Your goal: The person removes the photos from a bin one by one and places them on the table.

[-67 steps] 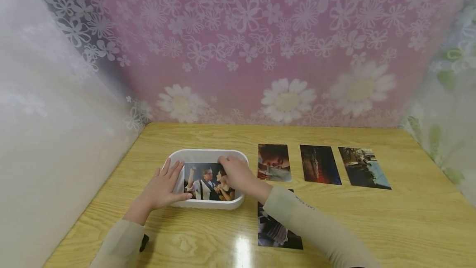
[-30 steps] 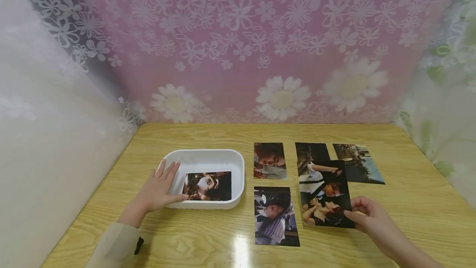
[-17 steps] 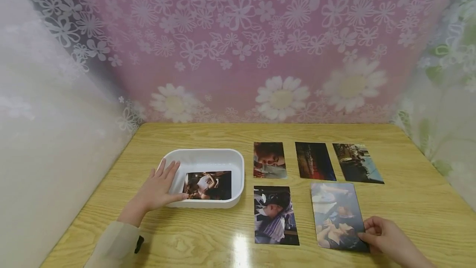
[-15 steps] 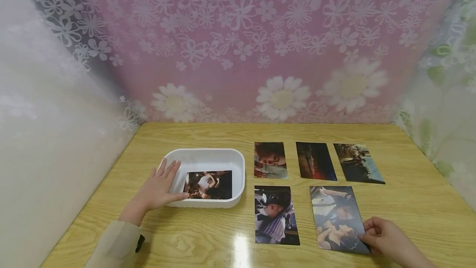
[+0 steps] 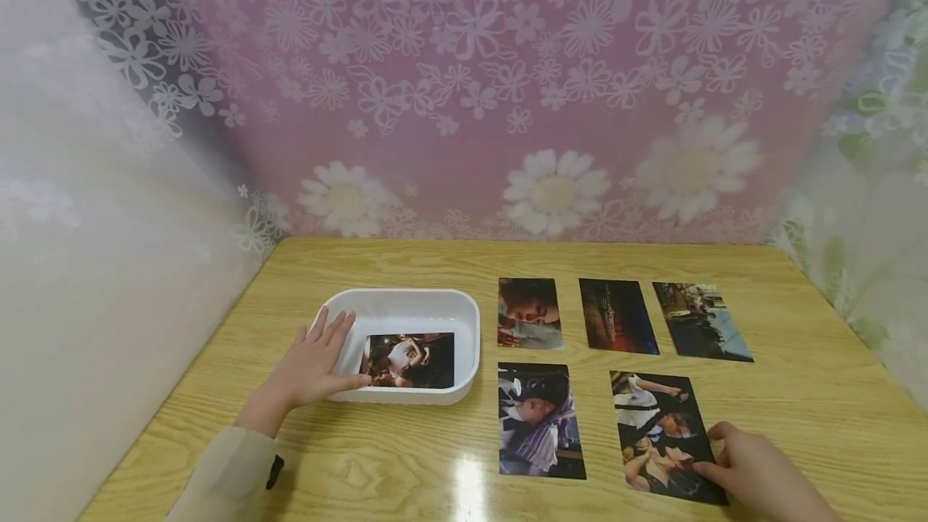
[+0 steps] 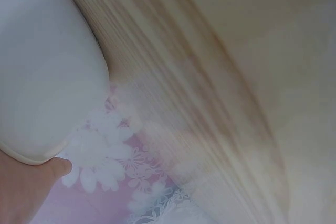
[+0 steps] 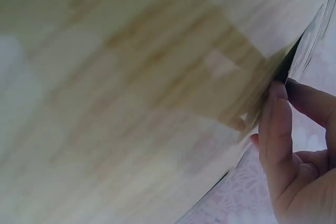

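Note:
In the head view my left hand lies over the left end of a white plastic tray, fingers spread fairly straight across the rim and thumb along the front edge. Inside the tray is a photo of a figure in white on a dark ground. At the lower right my right hand pinches the right edge of a photo of two people, which is at the tabletop. The right wrist view shows thumb and finger on the edge of that photo, slightly raised from the wood.
Three photos lie in a back row: a close-up of faces, a dark ship scene and a harbour-like scene. A photo of a person in a cap lies in front, left of the held one. Flowered cloth walls surround the wooden table.
My right hand has taken the photo of two people out of the tray, turned it upright and lowered it to the table at right. Another photo shows in the tray. My left hand stays put.

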### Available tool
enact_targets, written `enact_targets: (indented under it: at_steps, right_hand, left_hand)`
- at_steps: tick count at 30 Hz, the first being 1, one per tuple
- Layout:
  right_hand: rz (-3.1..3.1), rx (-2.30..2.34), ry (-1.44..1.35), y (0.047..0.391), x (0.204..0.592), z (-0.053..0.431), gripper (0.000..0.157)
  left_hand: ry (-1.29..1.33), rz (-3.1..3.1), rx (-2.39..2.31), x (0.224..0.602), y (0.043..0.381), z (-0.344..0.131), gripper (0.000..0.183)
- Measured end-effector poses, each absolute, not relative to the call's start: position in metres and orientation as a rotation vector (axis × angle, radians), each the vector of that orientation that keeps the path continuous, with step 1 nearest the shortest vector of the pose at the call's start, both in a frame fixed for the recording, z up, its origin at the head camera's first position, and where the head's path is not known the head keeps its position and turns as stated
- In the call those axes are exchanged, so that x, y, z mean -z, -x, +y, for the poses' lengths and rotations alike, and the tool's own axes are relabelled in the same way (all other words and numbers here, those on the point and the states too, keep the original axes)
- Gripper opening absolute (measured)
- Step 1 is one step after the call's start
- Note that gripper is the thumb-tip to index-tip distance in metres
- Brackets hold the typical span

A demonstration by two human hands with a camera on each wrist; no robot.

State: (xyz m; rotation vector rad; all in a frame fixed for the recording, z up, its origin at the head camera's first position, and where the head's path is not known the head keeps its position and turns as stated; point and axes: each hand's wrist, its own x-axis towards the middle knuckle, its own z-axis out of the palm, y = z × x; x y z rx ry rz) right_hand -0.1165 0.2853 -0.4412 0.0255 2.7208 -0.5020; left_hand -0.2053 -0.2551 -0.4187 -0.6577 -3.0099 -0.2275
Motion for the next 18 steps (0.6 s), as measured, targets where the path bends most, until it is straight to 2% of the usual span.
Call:
enact_targets:
  at_steps: [8, 14, 18]
  right_hand:
    - [2.799, 0.257, 0.004, 0.115, 0.436, 0.279, 0.052]
    - [2.904, 0.437, 0.105, 0.125, 0.415, 0.258, 0.039]
    - [3.022, 0.53, 0.29, 0.131, 0.399, 0.232, 0.039]
  left_hand:
    - [0.669, -3.004, 0.225, 0.417, 0.204, -0.254, 0.098]
    - [0.67, -2.997, 0.219, 0.417, 0.204, -0.255, 0.097]
    - [0.665, -3.0, 0.217, 0.417, 0.203, -0.255, 0.097]
